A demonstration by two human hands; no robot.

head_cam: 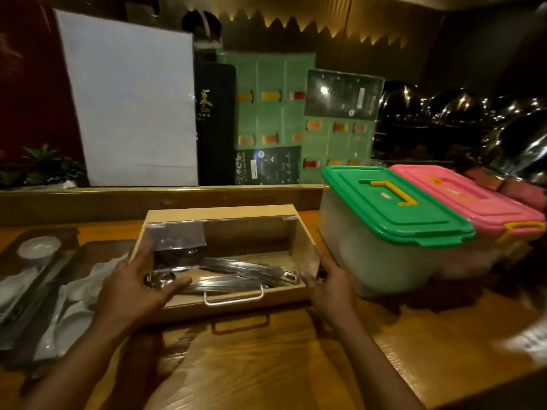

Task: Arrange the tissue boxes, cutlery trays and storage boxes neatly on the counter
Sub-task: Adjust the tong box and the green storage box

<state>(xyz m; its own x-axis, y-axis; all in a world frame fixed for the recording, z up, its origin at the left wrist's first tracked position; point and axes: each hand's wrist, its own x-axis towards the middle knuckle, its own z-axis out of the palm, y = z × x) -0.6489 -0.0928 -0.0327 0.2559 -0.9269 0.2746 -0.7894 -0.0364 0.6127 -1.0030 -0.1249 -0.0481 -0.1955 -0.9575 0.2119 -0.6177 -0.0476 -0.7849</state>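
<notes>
Forearms: both reach in from the near edge over the wooden counter (266,365); bare wood lies under them
Left hand (139,287): spread over the left front corner of the cutlery box (225,261); fingers (174,284) curl over the front rim, thumb on the left wall; a loose hold on that corner, not a tight one
Right hand (328,287): open, palm pressed flat on the right wall of the box; it pinches nothing
Cutlery box: pale wood with a clear lid and a metal handle (233,298) at the front; on the counter, centre, skewed a little from the back ledge (148,199); knives and a spoon loose inside
Step, as I judge it: squaring the box; best slid flat with even push from both sides, since tilting would shift the steel
Right side: green-lidded box (393,229) just beside the right hand, pink-lidded box (470,196) touching it; little room there
Left side: dark trays (74,285) with white spoons close by; tight
Back: a strip of open counter before the ledge; the free room
</notes>
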